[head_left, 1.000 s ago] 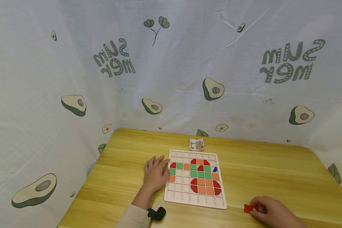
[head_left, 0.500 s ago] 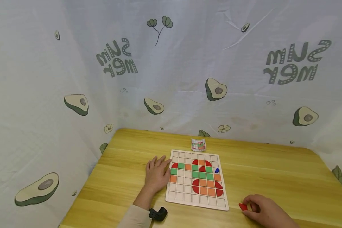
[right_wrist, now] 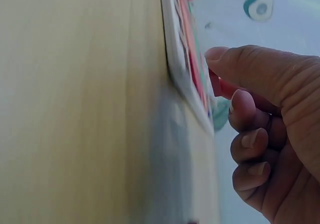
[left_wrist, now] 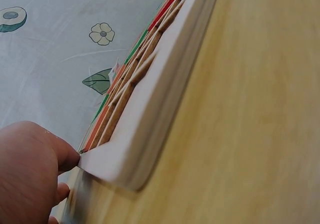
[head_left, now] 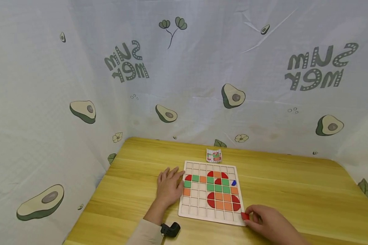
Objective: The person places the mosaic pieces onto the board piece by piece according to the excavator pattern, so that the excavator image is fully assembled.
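Observation:
My right hand [head_left: 268,221] pinches a red tile [head_left: 244,216] between thumb and index finger, just at the near right corner of a pale wooden grid board [head_left: 210,220]. Seen from the right wrist, the red tile [right_wrist: 215,83] shows partly behind the thumb, and the other fingers curl inward. My left hand [head_left: 168,189] lies at the board's left edge, its fingers extended and touching it. Green tiles [head_left: 218,188], orange tiles [head_left: 219,205] and red rounded tiles [head_left: 211,200] sit in the board's cells. A small blue piece [head_left: 234,183] lies in a right-hand cell.
A small curled card [head_left: 214,156] with a coloured grid pattern stands behind the board on the wooden table [head_left: 294,183]. A printed white curtain [head_left: 196,75] closes off the back and sides. The left wrist wears a black device [head_left: 170,230].
My right hand has moved left from the table to the board's near right corner, carrying the red tile. The left hand stays at the board's edge. The head view has shifted slightly.

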`<move>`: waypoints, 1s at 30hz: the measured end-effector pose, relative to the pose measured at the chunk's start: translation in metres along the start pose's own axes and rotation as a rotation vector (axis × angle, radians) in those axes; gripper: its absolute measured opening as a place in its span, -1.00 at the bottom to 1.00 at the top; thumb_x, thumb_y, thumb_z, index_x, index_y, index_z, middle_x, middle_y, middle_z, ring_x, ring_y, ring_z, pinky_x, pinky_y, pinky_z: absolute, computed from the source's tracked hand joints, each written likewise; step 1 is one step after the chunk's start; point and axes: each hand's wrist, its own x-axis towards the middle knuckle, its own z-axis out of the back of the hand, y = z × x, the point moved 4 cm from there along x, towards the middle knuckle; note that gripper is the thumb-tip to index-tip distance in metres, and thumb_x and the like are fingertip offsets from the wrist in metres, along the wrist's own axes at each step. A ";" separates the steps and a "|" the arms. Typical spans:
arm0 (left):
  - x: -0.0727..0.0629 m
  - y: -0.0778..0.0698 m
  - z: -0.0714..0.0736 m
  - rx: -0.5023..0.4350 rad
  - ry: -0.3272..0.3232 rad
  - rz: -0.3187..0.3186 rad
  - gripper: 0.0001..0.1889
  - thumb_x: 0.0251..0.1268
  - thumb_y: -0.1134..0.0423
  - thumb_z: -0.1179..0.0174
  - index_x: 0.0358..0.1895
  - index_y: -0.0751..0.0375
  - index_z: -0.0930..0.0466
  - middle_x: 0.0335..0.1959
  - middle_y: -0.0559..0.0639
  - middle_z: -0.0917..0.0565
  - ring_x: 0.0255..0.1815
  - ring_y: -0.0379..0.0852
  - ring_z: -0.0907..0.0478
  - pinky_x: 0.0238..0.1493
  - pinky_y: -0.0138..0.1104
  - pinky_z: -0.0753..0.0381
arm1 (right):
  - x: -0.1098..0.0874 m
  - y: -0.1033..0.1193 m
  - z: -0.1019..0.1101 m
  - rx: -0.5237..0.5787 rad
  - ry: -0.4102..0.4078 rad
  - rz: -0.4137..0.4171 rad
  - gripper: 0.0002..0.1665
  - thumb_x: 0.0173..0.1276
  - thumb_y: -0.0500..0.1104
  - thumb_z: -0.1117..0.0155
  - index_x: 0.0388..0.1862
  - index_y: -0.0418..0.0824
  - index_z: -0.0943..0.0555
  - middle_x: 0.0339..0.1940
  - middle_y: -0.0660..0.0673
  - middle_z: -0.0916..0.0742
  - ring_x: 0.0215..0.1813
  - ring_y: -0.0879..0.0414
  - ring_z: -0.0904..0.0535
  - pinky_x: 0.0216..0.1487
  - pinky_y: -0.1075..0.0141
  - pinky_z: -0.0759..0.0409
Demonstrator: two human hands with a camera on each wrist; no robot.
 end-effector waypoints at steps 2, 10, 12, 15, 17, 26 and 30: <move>0.000 0.000 0.000 -0.002 0.003 0.002 -0.58 0.46 0.16 -0.08 0.33 0.01 -0.60 0.47 0.16 -0.47 0.58 0.35 -0.16 0.56 0.31 0.03 | 0.004 0.014 -0.002 0.000 -0.006 0.034 -0.75 0.23 0.07 -0.51 -0.25 0.00 -0.66 -0.57 0.14 -0.47 -0.50 0.37 -0.30 -0.45 0.44 -0.28; 0.001 0.001 0.001 -0.003 0.005 0.008 -0.59 0.47 0.14 -0.08 0.32 -0.01 -0.61 0.48 0.14 -0.47 0.58 0.34 -0.16 0.56 0.30 0.03 | 0.026 0.080 -0.019 -0.032 0.020 0.257 -0.77 0.26 0.09 -0.49 -0.24 0.03 -0.70 -0.60 0.23 -0.46 -0.51 0.39 -0.31 -0.47 0.47 -0.31; 0.001 0.001 0.001 -0.001 0.000 0.002 -0.59 0.47 0.14 -0.09 0.32 0.00 -0.61 0.47 0.14 -0.48 0.58 0.34 -0.17 0.56 0.30 0.02 | 0.032 0.095 -0.024 -0.038 0.022 0.301 -0.77 0.27 0.09 -0.48 -0.22 0.02 -0.71 -0.61 0.25 -0.45 -0.51 0.40 -0.31 -0.47 0.48 -0.31; 0.002 0.001 0.001 0.012 -0.001 0.002 -0.59 0.46 0.14 -0.09 0.31 -0.01 -0.61 0.47 0.13 -0.48 0.57 0.33 -0.18 0.56 0.30 0.00 | 0.044 0.113 -0.032 -0.042 0.007 0.346 -0.76 0.29 0.09 -0.46 -0.20 -0.01 -0.73 -0.62 0.27 -0.44 -0.52 0.40 -0.31 -0.48 0.48 -0.32; 0.002 0.002 0.001 0.016 0.002 0.006 -0.59 0.46 0.13 -0.09 0.32 -0.02 -0.61 0.47 0.12 -0.48 0.57 0.33 -0.18 0.56 0.29 0.01 | 0.051 0.123 -0.038 -0.059 -0.013 0.375 -0.76 0.30 0.08 -0.46 -0.21 -0.02 -0.72 -0.63 0.27 -0.44 -0.52 0.40 -0.29 -0.48 0.48 -0.31; 0.001 0.001 0.000 0.022 -0.001 -0.005 -0.59 0.45 0.14 -0.09 0.31 0.00 -0.61 0.47 0.13 -0.48 0.57 0.33 -0.19 0.55 0.30 -0.01 | 0.085 0.144 -0.062 -0.144 -0.079 0.409 -0.77 0.32 0.05 -0.43 -0.22 -0.08 -0.73 -0.58 0.23 -0.55 -0.51 0.36 -0.35 -0.47 0.44 -0.38; 0.001 0.001 0.000 0.024 0.000 -0.009 -0.58 0.45 0.14 -0.09 0.31 0.01 -0.61 0.47 0.13 -0.48 0.57 0.33 -0.19 0.55 0.30 -0.01 | 0.093 0.145 -0.067 -0.182 -0.084 0.389 -0.74 0.32 0.06 -0.43 -0.20 -0.09 -0.73 -0.50 0.17 -0.65 -0.47 0.33 -0.40 -0.42 0.37 -0.46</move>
